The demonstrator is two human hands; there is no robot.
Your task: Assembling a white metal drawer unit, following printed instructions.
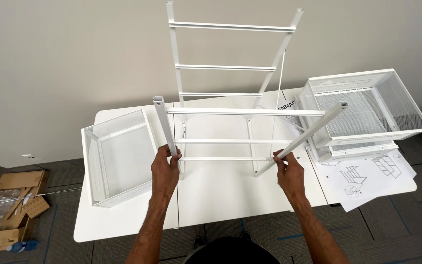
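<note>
I had both hands on the white ladder-shaped side frame (230, 142), held up off the desk (211, 195). Left hand (164, 168) grip was wrapped tight around the left upright near its lower end; right hand (289, 171) grip pinched the bottom tip of the right upright. A second matching frame (225, 58) stood behind it, leaning at the wall. I judged the step as lining this frame up opposite the other one. Next move would have called for keeping both uprights level and parallel, no twist. White mesh basket (118, 156) lay just left of my hand, stacked mesh baskets (367, 112) to the right on the instruction sheets (367, 178). Cardboard box (10, 210) on the floor.
</note>
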